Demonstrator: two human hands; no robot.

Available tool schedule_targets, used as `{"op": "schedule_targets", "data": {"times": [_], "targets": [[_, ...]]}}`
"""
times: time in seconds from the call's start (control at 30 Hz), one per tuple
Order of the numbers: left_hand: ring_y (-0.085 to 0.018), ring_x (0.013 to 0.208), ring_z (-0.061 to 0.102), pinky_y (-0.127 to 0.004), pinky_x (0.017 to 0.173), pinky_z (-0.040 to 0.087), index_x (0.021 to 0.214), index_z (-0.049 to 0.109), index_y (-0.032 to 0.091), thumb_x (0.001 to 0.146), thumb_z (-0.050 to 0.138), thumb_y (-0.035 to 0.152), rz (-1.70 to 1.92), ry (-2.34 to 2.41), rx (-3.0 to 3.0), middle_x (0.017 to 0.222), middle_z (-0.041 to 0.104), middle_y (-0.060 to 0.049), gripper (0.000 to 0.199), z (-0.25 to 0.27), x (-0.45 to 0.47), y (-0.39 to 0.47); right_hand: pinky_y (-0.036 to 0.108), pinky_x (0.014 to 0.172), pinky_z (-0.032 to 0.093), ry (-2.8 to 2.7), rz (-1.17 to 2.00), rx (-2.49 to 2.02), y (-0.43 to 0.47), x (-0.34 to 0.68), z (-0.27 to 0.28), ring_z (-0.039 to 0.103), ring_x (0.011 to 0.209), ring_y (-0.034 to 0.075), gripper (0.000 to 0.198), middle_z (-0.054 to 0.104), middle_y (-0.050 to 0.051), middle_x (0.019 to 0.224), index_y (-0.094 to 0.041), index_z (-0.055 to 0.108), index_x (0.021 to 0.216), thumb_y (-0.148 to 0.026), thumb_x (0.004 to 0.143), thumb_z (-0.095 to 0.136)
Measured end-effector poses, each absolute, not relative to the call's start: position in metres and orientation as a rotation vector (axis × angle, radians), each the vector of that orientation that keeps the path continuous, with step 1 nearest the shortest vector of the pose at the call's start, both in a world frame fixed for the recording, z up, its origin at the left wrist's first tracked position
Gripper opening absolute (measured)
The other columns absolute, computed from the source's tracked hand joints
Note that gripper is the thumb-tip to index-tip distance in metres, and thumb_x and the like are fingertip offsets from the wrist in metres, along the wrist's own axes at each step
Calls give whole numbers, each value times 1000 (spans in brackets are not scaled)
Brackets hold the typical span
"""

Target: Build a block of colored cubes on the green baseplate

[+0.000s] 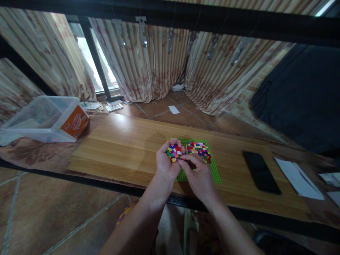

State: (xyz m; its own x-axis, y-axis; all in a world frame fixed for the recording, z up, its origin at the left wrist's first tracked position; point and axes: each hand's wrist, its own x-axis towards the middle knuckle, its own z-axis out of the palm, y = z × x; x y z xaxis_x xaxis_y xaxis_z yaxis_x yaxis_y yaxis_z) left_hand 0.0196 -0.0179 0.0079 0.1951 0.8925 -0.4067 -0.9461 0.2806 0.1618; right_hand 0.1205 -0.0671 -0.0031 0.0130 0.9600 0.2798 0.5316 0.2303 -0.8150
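Note:
My left hand (166, 161) is cupped, palm up, around a heap of small coloured building bricks (173, 152). At the right edge of this heap, the thumb and index finger of my right hand (200, 175) are pinched together on what looks like one small brick, mostly hidden by the fingertips. Below both hands lies a green studded baseplate (216, 175), partly covered by them. A block of bricks in many colours (199, 148) is set on the plate, just beyond my right hand; its near left part is hidden.
The wooden board (127, 148) carries the plate and a black phone (261, 172) at right. White paper (299, 177) lies farther right. On the left stands a clear plastic bin (47, 117) with an orange label. Curtains (159, 63) hang behind, under a dark bar (170, 17).

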Motion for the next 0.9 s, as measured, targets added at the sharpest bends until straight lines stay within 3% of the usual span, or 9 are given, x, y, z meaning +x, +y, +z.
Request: {"op": "schedule_targets", "data": {"times": [0.27,0.43,0.53,0.9], "targets": [[-11,62,58,-23,61,51,71,64,11,87,47,20,1287,444,-146,67,59,-5,24,7,18,-18,31,74,49,-1630,699,-1362,-68,127,4,62,81,18,16,67,3,87,-21,66,85,-33,87,56],[-11,65,59,-23,64,52,73,64,9,87,47,17,1324,450,-182,70,61,-6,24,10,11,-16,32,71,51,-1353,742,-1398,-60,157,2,64,72,18,18,70,2,78,-19,68,81,-37,78,66],[-11,66,60,-24,65,52,73,64,9,88,47,18,1333,458,-190,70,62,-6,24,11,6,-15,33,71,52,-1337,670,-1456,-55,171,-2,65,71,18,17,71,3,77,-20,70,78,-36,75,68],[-12,67,60,-23,67,51,73,64,11,85,50,17,1345,477,-188,70,62,-6,20,11,1,-14,37,75,49,-1830,242,-1556,-51,167,-7,64,79,21,22,70,7,88,-20,70,83,-27,88,50]]}}
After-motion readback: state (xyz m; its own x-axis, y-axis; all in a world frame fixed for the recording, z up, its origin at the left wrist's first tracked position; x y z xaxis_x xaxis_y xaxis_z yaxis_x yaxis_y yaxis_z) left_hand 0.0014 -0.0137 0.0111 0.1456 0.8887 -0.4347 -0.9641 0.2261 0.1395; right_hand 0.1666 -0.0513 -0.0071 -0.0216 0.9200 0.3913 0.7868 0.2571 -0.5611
